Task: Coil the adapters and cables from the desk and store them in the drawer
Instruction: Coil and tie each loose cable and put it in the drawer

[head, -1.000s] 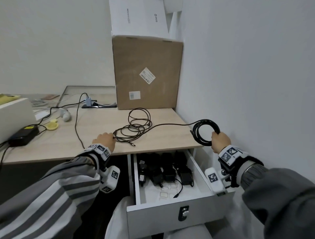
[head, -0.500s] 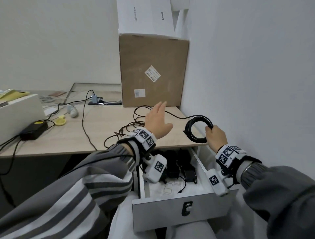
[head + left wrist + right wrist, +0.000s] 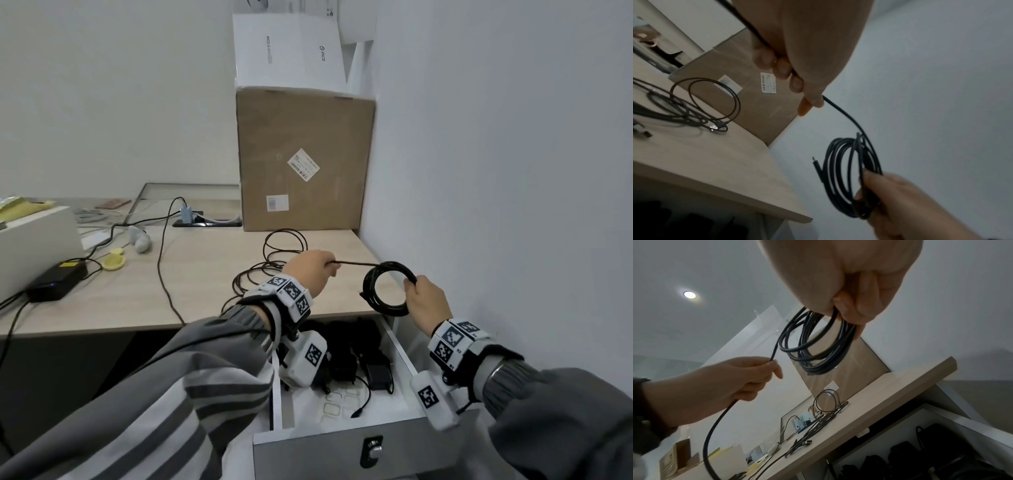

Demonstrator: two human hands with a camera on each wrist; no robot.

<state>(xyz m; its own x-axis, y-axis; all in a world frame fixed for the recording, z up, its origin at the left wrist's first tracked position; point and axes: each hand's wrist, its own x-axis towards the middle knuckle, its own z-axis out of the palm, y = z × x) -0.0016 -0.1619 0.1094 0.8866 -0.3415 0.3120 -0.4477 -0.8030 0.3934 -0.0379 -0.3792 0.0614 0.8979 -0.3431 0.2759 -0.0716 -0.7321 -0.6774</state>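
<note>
Right hand (image 3: 426, 301) grips the coil (image 3: 387, 291); left hand (image 3: 310, 272), at its 9 o'clock, pinches the taut cable tail (image 3: 352, 263).

A black coiled cable (image 3: 387, 288) shows against a pale wood-grain desk (image 3: 205, 274). The cardboard box (image 3: 301, 157) is brown, the drawer (image 3: 342, 455) white inside with black adapters (image 3: 376, 371). Sleeves (image 3: 154, 394) are grey, white-striped.

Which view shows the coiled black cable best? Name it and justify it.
The head view: the coiled black cable appears as a full ring, gripped by the right hand and fed by the left hand. Both wrist views show it obliquely, its loops overlapping.
</note>
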